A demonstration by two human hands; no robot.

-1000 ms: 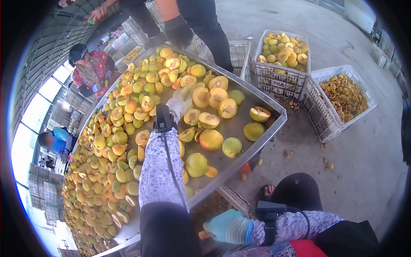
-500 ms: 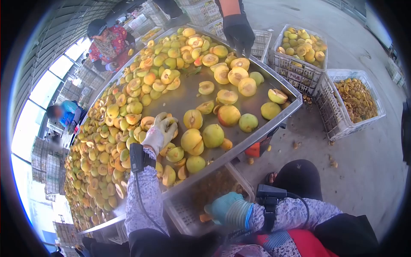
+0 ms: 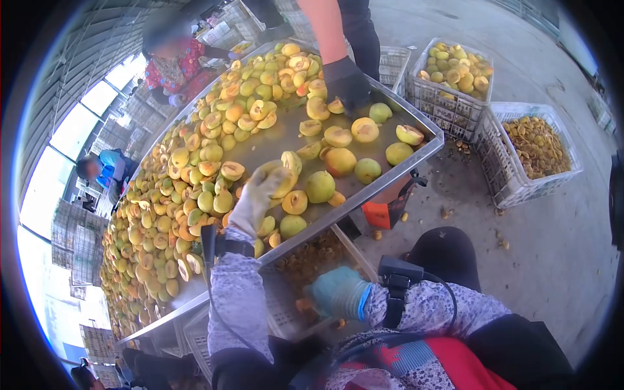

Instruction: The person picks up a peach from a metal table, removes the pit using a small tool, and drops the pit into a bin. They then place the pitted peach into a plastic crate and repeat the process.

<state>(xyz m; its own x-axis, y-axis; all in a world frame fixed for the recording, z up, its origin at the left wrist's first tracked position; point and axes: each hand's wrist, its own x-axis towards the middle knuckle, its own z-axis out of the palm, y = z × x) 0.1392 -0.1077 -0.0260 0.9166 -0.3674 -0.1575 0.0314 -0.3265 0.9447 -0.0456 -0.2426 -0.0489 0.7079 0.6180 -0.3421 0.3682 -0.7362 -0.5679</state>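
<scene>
My left hand (image 3: 255,195), in a pale work glove, is over the near edge of a heap of apricots (image 3: 195,175) on a metal-rimmed table (image 3: 390,170). Its fingers are closed round a yellowish apricot (image 3: 284,184). Whole and halved apricots, among them a green one (image 3: 320,187), lie just right of it. My right hand (image 3: 338,292), in a blue-green glove, is curled shut over a plastic crate (image 3: 359,250) below the table edge. A small orange-brown piece shows by its fingers; what it is cannot be made out.
Across the table, a co-worker's dark-gloved hand (image 3: 348,84) reaches among the apricots. Two more people are at the left. On the floor at right stand a crate of apricots (image 3: 448,107) and a crate of brownish pieces (image 3: 513,169). An orange-and-black object (image 3: 383,211) sits under the table corner.
My left hand has moved right and up and now has an apricot lifted in its fingers. My right hand has shifted slightly up and left. The co-worker's hand reaches further onto the table.
</scene>
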